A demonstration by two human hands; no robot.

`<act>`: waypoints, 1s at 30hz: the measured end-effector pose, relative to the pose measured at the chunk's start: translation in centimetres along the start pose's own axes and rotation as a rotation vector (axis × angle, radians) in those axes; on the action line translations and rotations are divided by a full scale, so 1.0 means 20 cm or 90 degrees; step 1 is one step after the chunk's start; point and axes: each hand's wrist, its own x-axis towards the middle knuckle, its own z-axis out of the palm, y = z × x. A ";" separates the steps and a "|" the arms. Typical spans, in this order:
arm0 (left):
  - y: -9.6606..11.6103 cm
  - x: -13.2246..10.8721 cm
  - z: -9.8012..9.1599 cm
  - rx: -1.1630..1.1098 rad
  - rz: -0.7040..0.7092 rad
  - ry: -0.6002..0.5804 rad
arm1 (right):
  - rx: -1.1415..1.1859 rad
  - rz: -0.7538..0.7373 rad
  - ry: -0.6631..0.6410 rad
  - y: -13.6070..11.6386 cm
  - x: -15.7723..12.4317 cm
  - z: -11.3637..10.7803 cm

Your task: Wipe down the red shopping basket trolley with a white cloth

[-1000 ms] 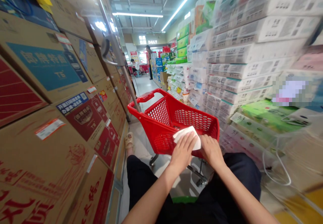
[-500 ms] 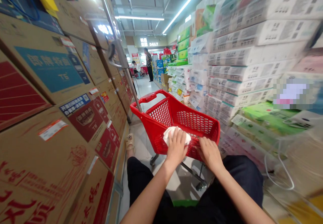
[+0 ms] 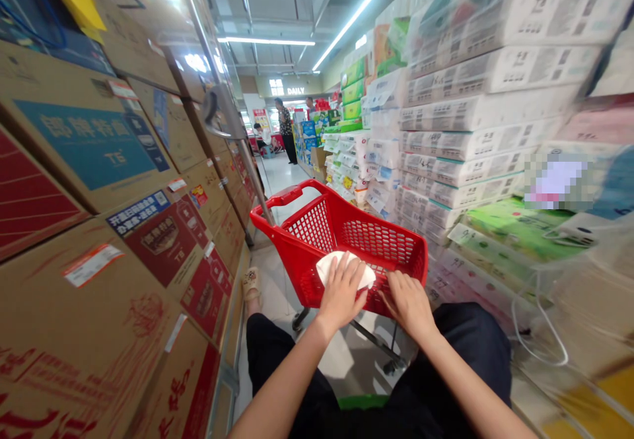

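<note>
A red plastic shopping cart (image 3: 369, 244) with a perforated basket stands between my knees. My left hand (image 3: 343, 294) grips a white cloth (image 3: 324, 269) and presses it on the cart's near side panel, fingers over the top. Part of the cloth is hidden under that hand. To its right, my right hand (image 3: 409, 302) holds the near side of the cart, fingers curled over the edge. Its fingertips are partly hidden behind the panel.
Stacked cardboard cartons (image 3: 99, 307) wall the left side. Wrapped tissue packs (image 3: 460, 102) pile high on the right, beside a phone-like blurred screen (image 3: 555, 181). A metal pole (image 3: 222, 105) stands by the cart handle. A person (image 3: 284, 129) stands farther down the aisle.
The cloth and my left hand have shifted slightly on the cart's side, and the cloth lies flatter. My right hand stays on the cart. The whole view has turned a little.
</note>
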 end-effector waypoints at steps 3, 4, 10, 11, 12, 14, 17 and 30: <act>-0.11 -0.01 -0.02 0.009 0.014 -0.010 | -0.001 -0.006 0.000 0.02 -0.01 0.00; -0.16 -0.01 -0.03 0.019 -0.004 -0.003 | -0.002 -0.008 0.000 0.02 -0.02 0.00; -0.24 0.00 -0.04 0.061 -0.108 0.057 | -0.010 0.004 0.023 -0.01 -0.01 0.02; -0.19 0.00 -0.03 0.052 -0.100 0.053 | -0.011 0.005 0.027 -0.01 0.00 0.01; -0.14 0.00 -0.02 0.039 -0.085 0.046 | -0.011 0.005 0.028 -0.02 0.00 0.01; -0.03 -0.01 0.00 0.012 -0.050 0.024 | -0.009 0.006 0.022 -0.03 0.00 0.00; 0.04 -0.02 0.01 -0.015 -0.003 -0.003 | -0.005 0.003 0.007 -0.02 0.00 -0.01; -0.18 0.00 -0.03 0.037 -0.107 0.035 | -0.018 0.007 0.014 -0.01 -0.01 0.02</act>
